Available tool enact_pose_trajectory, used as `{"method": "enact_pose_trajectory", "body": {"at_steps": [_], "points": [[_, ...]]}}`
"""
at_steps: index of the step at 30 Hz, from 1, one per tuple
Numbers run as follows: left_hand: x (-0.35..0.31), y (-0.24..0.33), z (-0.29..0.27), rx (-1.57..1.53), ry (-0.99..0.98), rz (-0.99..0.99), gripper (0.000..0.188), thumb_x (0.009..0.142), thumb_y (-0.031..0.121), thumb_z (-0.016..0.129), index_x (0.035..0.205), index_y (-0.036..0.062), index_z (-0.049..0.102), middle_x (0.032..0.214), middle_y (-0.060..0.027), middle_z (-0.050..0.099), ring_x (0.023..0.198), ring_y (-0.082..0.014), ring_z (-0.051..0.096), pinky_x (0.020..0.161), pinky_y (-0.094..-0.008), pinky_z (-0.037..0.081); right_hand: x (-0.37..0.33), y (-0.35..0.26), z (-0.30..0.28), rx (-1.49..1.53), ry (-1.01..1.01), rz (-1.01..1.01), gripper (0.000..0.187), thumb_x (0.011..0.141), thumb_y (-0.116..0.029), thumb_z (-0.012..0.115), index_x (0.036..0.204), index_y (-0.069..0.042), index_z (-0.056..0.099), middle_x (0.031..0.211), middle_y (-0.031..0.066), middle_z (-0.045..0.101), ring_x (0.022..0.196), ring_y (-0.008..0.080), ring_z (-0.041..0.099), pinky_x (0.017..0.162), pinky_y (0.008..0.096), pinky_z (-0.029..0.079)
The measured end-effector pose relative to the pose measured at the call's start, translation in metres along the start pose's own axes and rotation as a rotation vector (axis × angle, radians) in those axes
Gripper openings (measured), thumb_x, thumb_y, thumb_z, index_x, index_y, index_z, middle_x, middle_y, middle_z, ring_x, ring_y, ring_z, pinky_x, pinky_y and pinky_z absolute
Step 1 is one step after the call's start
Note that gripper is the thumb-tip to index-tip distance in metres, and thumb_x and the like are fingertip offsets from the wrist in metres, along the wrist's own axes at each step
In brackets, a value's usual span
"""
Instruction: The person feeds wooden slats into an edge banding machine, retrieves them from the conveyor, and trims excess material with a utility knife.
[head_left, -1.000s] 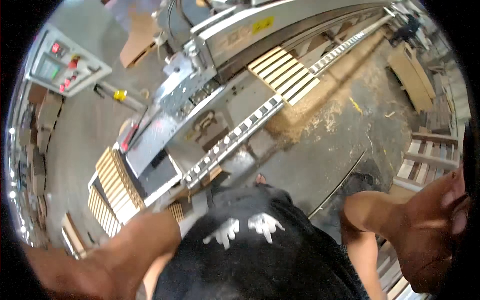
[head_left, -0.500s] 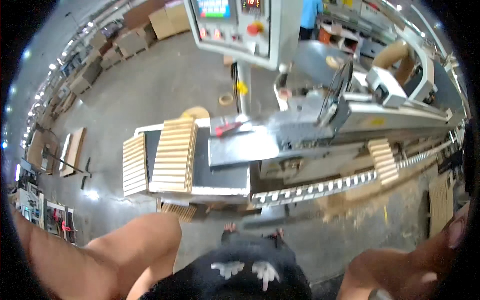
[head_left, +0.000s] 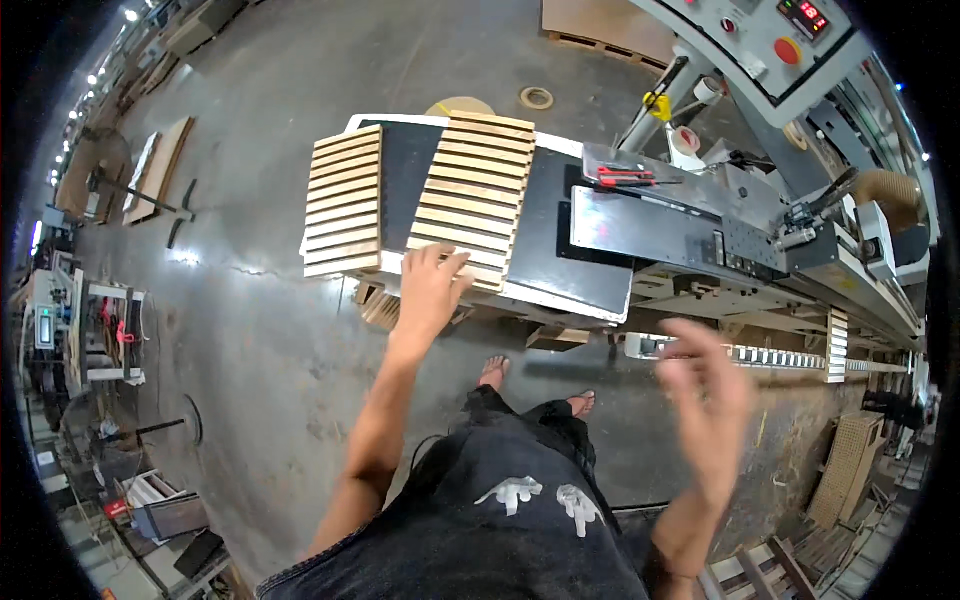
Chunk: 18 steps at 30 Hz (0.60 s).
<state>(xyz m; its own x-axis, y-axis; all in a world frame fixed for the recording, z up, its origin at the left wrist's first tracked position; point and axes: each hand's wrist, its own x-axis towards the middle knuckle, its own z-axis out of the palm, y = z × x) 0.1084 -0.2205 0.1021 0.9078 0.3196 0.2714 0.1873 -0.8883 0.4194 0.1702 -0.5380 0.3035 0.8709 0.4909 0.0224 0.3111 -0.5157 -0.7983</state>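
Note:
A wide stack of pale wooden slats [head_left: 470, 190] lies on the dark top of a white-edged table [head_left: 570, 255]. My left hand [head_left: 430, 285] rests on the near end of that stack, fingers apart and touching the lowest slats. Left of it, a second, narrower group of slats [head_left: 345, 205] sits at the table's end. Out to the right, my right hand [head_left: 708, 390] hangs in the air in front of the machine, smeared by motion. Its fingers look apart, with nothing visible in them.
The machine's metal bed [head_left: 650, 225] adjoins the table, with a red cutter [head_left: 625, 178] in a tray on it. A control panel [head_left: 765, 45] stands above. Another slatted piece [head_left: 836, 345] is on the conveyor chain [head_left: 775, 357] at right. A tape roll [head_left: 537, 97] lies on the floor.
The view has swung down and right. My left hand has come onto the near end of the wide slat stack. My right hand has moved in from the right edge.

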Motion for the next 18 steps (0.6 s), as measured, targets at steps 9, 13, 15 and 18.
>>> {"method": "enact_pose_trajectory", "body": {"at_steps": [9, 13, 15, 18], "points": [[-0.025, -0.054, 0.046, 0.052, 0.049, 0.194, 0.030, 0.075, 0.013, 0.074, 0.104, 0.0174, 0.070, 0.097, -0.0045, 0.059, 0.099, -0.0260, 0.054, 0.090, -0.0453, 0.038, -0.027, 0.120, 0.231, 0.707, -0.944, 0.571, 0.040, 0.101, -0.027, 0.055, 0.130, -0.001, 0.052, 0.105, 0.0090, 0.067, 0.087, 0.0163, 0.066, 0.075, 0.0278, 0.053], [-0.069, -0.015, 0.040, -0.070, -0.099, 0.279, 0.028, 0.077, 0.019, 0.075, 0.105, 0.0167, 0.070, 0.097, -0.0057, 0.059, 0.098, -0.0261, 0.055, 0.092, -0.0465, 0.038, -0.030, 0.140, 0.277, 1.209, -0.553, 0.879, 0.041, 0.102, -0.035, 0.053, 0.129, -0.004, 0.051, 0.108, 0.0075, 0.064, 0.094, 0.0166, 0.065, 0.076, 0.0282, 0.054], [-0.098, 0.005, 0.031, -0.149, -0.057, 0.264, 0.029, 0.078, 0.019, 0.074, 0.107, 0.0157, 0.070, 0.100, -0.0070, 0.059, 0.102, -0.0264, 0.055, 0.095, -0.0453, 0.038, -0.028, 0.146, 0.281, 1.341, -0.363, 0.829, 0.041, 0.102, -0.038, 0.052, 0.124, -0.004, 0.053, 0.101, 0.0058, 0.061, 0.096, 0.0207, 0.065, 0.079, 0.0339, 0.053], [-0.113, 0.011, 0.030, -0.359, 0.207, -0.186, 0.057, 0.077, 0.023, 0.076, 0.131, 0.0200, 0.058, 0.115, -0.0118, 0.057, 0.109, -0.0342, 0.053, 0.096, -0.0463, 0.038, -0.034, 0.140, 0.259, 1.211, -0.407, 0.724, 0.058, 0.094, -0.041, 0.063, 0.141, -0.014, 0.044, 0.134, 0.0067, 0.057, 0.124, 0.0225, 0.056, 0.101, 0.0411, 0.047]]}}
